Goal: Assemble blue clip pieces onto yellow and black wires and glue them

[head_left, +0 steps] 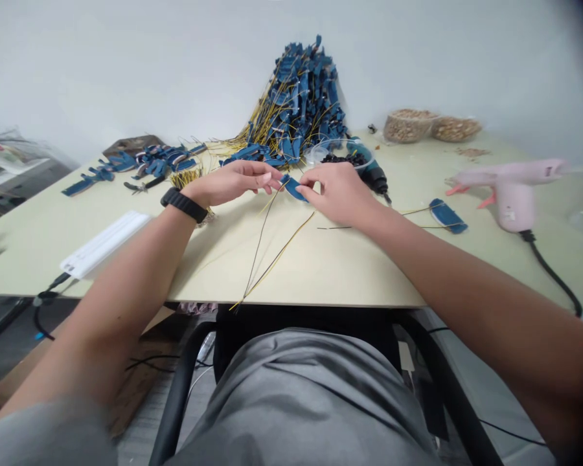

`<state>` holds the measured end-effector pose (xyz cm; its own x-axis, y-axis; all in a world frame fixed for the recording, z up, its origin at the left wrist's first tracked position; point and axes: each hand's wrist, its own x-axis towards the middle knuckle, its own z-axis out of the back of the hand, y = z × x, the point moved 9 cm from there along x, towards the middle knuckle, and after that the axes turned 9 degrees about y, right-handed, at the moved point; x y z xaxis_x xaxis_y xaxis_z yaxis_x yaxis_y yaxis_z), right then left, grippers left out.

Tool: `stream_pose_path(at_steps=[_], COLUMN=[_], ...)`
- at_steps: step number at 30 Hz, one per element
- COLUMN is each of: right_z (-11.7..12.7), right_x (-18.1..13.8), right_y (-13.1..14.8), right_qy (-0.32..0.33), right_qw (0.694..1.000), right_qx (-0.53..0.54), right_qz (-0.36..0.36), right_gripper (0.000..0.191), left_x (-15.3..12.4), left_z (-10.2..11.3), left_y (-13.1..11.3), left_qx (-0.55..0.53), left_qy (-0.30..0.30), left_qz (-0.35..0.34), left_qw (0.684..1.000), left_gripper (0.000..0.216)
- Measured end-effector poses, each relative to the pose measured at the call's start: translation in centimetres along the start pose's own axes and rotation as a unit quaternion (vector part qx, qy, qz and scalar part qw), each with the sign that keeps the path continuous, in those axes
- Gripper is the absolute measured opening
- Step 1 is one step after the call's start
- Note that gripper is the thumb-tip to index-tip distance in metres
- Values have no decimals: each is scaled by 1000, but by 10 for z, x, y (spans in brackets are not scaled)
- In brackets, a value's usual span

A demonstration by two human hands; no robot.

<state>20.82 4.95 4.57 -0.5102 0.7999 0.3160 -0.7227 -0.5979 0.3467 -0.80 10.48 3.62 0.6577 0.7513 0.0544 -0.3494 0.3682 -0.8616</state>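
Between my hands, just above the table, is a small curved blue piece point(295, 189) with thin yellow and black wires point(278, 255) trailing from it toward the table's front edge. My right hand point(337, 191) pinches the blue piece at its right end between thumb and fingers. My left hand point(238, 179), with a black band on the wrist, has its fingertips together at the left end, where a wire leaves the piece. How firmly the left fingertips grip is hard to make out. A similar blue piece with wires point(447, 216) lies to the right, beyond my right forearm.
A tall heap of wired blue pieces point(301, 97) stands at the back. Behind my right hand are a clear tub of black parts point(340, 152) and a power screwdriver point(375, 178). A pink glue gun point(512, 188) lies right, pliers point(144, 186) and a white power strip point(107, 243) left.
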Motion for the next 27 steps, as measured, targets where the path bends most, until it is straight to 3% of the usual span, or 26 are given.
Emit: stream_pose_path(at_steps=[9,19,24,27], right_z=[-2,-3,-9,1], right_x=[-9,-11,-2,1], right_y=[24,35,31,32], right_qy=[-26,-19,-35,-56], right_qw=[998,997,996,993], right_qx=[7,29,40,70], right_qz=[58,66,65,80], right_gripper=[23,33,26,17], left_x=[5,4,5,6], left_z=[-30,-42,-46,-46], left_y=[8,8,21,26], left_qx=[-100,-151,-156,-211], left_qy=[72,97,98,85], left_qz=[-16,-6,13,-10], left_qw=[992,984,983,974], left_gripper=[90,93,92,84])
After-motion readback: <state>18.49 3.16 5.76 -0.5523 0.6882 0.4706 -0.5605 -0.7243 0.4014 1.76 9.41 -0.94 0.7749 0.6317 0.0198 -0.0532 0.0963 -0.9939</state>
